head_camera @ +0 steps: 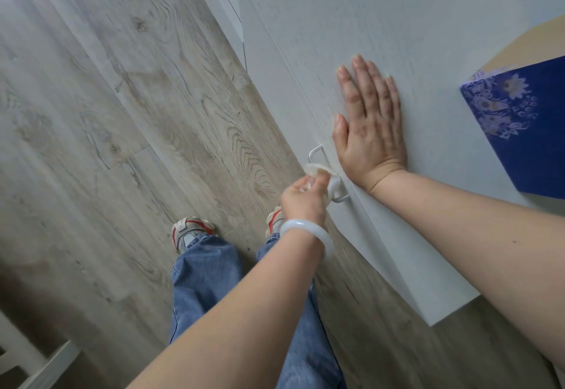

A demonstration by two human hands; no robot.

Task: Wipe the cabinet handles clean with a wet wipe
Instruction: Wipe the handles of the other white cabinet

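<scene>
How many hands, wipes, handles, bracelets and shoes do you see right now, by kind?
Hands: 2, left hand gripping the wet wipe, right hand flat on the cabinet door
Wet wipe: 1
Cabinet handle: 1
Bracelet: 1
Shoes: 2
Total: 7

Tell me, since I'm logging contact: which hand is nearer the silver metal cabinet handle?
Left. The left hand grips a white wet wipe around the silver metal cabinet handle; the right hand presses flat on the door beside it.
</scene>
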